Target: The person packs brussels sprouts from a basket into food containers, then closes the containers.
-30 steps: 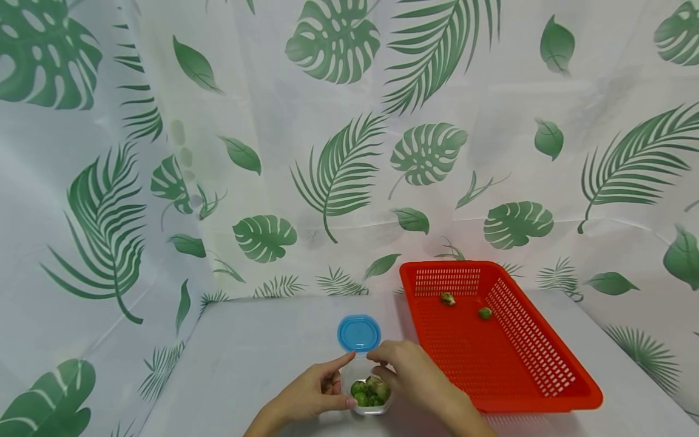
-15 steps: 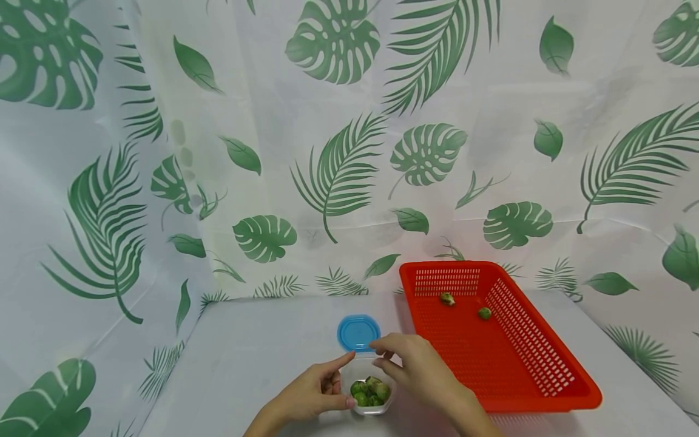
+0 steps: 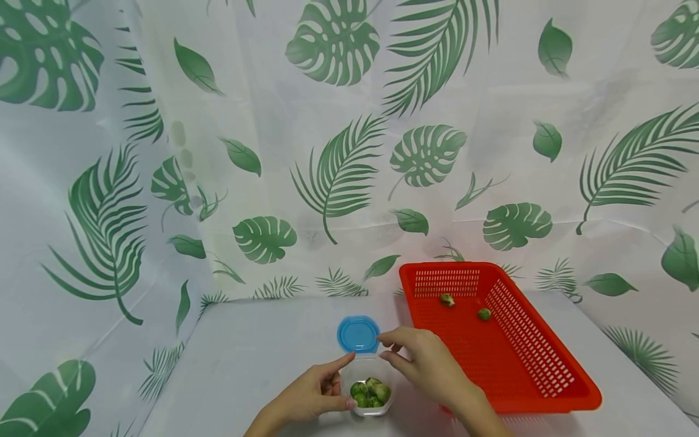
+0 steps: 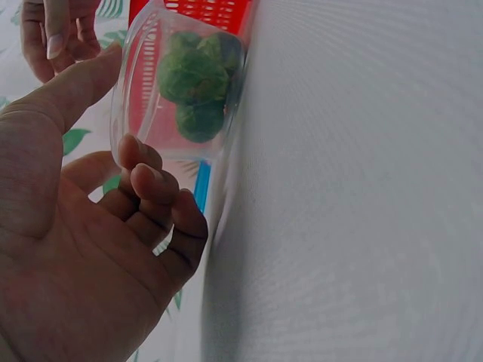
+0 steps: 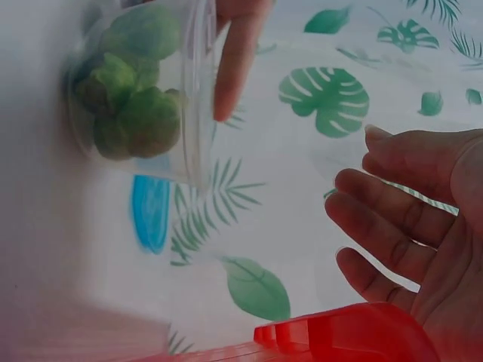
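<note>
A small clear plastic container (image 3: pixel 372 365) with several Brussels sprouts (image 3: pixel 370 393) in it stands on the table. My left hand (image 3: pixel 314 388) holds its left side, thumb at the near rim and index finger at the far rim. The left wrist view shows that hand's other fingers curled beside the container's wall. My right hand (image 3: pixel 431 367) hovers just right of the container, its fingers loosely bent and holding nothing. In the right wrist view, a gap shows between the right hand (image 5: pixel 423 219) and the container (image 5: pixel 196 143).
Behind the container lies a blue lid (image 3: pixel 358 334) on the white table (image 3: pixel 262 340). A large red perforated basket (image 3: pixel 491 364) stands to the right, with a Brussels sprout (image 3: pixel 446 300) and another sprout (image 3: pixel 484 314) near its far end. A leaf-print sheet hangs behind.
My right hand has drawn back from over the container to the right and slightly away from me, uncovering the sprouts. The left hand has stayed put.
</note>
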The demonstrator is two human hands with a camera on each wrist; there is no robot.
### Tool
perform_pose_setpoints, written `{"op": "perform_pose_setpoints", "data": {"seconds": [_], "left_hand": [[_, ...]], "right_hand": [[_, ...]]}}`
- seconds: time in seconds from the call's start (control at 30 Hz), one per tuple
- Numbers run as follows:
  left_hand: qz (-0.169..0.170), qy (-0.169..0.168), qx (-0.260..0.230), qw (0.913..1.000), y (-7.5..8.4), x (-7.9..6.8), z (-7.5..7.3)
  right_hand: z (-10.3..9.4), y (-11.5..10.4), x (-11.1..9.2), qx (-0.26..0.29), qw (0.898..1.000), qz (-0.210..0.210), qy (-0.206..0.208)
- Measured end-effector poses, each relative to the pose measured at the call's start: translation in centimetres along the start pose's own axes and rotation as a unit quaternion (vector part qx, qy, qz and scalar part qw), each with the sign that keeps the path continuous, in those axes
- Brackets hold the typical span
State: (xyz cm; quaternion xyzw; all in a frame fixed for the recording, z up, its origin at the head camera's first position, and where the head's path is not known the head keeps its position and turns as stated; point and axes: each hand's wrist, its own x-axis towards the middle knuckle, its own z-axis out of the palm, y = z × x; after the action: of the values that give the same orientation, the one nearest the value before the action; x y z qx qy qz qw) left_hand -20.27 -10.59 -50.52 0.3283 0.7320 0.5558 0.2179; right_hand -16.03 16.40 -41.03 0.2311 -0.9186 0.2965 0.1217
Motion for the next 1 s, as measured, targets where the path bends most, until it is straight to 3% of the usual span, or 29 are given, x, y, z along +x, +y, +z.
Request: {"op": "perform_pose_setpoints", "data": {"seconds": [0.53, 0.77, 1.0], "left_hand": [[-0.008, 0.005, -0.003, 0.9999, -0.1, 0.0, 0.0], [-0.006, 0.007, -0.008, 0.9999, 0.1, 0.0, 0.0], [-0.007, 0.007, -0.003, 1.0000, 0.1, 0.1, 0.0]], "right_hand": [[-1.9, -0.1, -0.1, 0.014, 0.997, 0.065, 0.025], [-3.5, 0.4, -0.1, 0.004, 0.996, 0.060, 0.072], [-5.3, 0.2, 0.5, -0.032, 0.995, 0.031, 0.087]]}}
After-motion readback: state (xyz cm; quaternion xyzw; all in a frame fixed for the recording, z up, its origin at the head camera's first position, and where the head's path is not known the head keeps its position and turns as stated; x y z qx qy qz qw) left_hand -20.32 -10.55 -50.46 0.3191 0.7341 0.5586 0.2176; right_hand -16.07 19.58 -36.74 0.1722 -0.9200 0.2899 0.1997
